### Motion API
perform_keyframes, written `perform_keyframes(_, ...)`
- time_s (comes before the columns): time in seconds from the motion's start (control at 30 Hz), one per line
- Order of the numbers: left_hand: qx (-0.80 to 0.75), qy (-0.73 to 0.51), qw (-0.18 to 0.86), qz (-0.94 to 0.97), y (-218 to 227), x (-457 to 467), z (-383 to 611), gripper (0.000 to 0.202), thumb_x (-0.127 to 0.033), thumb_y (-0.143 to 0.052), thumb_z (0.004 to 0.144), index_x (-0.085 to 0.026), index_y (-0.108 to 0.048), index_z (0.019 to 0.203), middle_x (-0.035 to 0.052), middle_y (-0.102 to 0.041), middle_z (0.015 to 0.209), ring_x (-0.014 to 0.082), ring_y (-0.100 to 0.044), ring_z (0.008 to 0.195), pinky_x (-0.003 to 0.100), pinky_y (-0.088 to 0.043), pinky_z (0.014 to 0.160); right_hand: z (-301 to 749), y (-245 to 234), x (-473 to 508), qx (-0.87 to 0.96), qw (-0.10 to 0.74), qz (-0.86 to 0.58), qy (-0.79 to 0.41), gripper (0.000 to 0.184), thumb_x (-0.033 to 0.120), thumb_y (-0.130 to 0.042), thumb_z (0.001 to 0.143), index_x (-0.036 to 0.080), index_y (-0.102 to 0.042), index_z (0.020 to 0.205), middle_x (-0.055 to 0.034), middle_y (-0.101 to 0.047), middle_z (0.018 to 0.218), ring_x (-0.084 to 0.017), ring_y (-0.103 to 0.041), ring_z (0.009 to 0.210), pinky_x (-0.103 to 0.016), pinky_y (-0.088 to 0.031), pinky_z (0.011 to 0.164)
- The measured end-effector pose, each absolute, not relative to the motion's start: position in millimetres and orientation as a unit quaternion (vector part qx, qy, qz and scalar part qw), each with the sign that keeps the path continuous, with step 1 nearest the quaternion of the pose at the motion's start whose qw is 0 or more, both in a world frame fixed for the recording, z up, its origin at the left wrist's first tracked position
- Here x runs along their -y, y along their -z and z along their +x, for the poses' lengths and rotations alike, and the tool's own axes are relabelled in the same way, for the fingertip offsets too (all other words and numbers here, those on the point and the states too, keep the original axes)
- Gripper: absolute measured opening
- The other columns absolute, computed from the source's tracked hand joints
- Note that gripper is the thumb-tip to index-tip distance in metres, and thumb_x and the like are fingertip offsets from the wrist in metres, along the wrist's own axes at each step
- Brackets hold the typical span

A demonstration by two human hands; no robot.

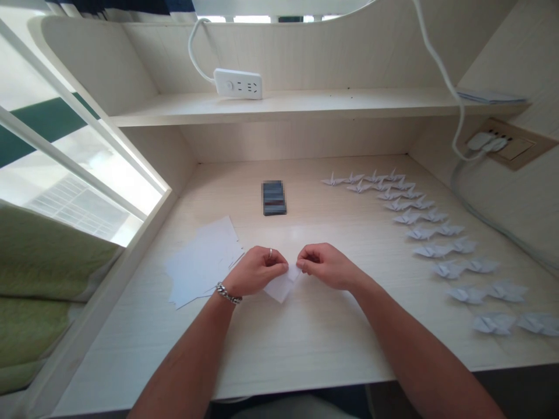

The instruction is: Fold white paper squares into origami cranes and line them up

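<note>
A small white sheet of folded paper (279,289) lies on the desk between my two hands, its lower corner pointing toward me. My left hand (259,269) pinches its upper left part between thumb and fingers; a ring and a chain bracelet are on this side. With thumb and forefinger together, my right hand (322,265) grips the paper's right edge. Part of the paper is hidden beneath the left fingers. A spread of white paper sheets (201,262) lies just left of my left hand.
Several folded paper cranes (430,250) stand in rows along the right side. A dark phone-like object (274,198), blurred out, lies beyond my hands. A power strip (238,84) rests on the shelf (305,100). A white cable (441,64) hangs down to the wall socket (515,145).
</note>
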State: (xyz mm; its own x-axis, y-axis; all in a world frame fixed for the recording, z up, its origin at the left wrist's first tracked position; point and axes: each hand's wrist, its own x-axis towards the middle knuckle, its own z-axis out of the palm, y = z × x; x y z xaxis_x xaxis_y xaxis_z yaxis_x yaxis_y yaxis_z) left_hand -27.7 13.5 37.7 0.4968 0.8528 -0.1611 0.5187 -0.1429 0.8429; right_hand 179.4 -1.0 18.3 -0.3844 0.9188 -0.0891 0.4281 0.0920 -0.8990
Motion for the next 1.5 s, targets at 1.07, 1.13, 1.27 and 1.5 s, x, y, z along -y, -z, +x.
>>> perform_keyframes(1.07, -0.455, -0.307, 0.563, 0.617, -29, -18, -28, 0.016, -0.028, -0.070, 0.071, -0.014, -0.072, 0.077, 0.0031, -0.068, 0.066, 0.0132, -0.058, 0.060, 0.026, -0.047, 0.059, 180, -8, -4, 0.549, 0.381, -0.447, -0.594, 0.033, 0.045, -0.070, 0.076, 0.013, -0.069, 0.084, -0.0044, -0.068, 0.066, -0.015, -0.063, 0.061, -0.029, -0.052, 0.061)
perform_keyframes(1.13, -0.449, -0.321, 0.570, 0.609, -29, -18, -28, 0.016, -0.027, -0.072, 0.070, -0.013, -0.072, 0.079, 0.0028, -0.067, 0.066, 0.0126, -0.057, 0.059, 0.025, -0.047, 0.059, 181, -9, -3, 0.547, 0.372, -0.440, -0.607, 0.032, 0.043, -0.070, 0.075, 0.012, -0.071, 0.085, -0.0048, -0.069, 0.066, -0.015, -0.065, 0.062, -0.030, -0.053, 0.063)
perform_keyframes(1.27, -0.448, -0.344, 0.580, 0.587, -28, -19, -30, 0.015, -0.023, -0.072, 0.069, -0.014, -0.074, 0.081, 0.0016, -0.066, 0.063, 0.0109, -0.054, 0.058, 0.024, -0.045, 0.058, 181, -11, -2, 0.543, 0.378, -0.414, -0.625, 0.033, 0.040, -0.071, 0.075, 0.015, -0.074, 0.097, -0.0038, -0.070, 0.065, -0.015, -0.066, 0.062, -0.030, -0.055, 0.063)
perform_keyframes(1.5, -0.461, -0.379, 0.567, 0.568, -27, -18, -30, 0.011, -0.023, -0.071, 0.068, -0.015, -0.075, 0.076, 0.0020, -0.067, 0.064, 0.0122, -0.056, 0.060, 0.025, -0.047, 0.058, 179, -7, 0, 0.495, 0.425, -0.400, -0.643, 0.030, 0.033, -0.077, 0.068, 0.017, -0.076, 0.094, -0.0047, -0.071, 0.064, -0.017, -0.068, 0.060, -0.033, -0.057, 0.063)
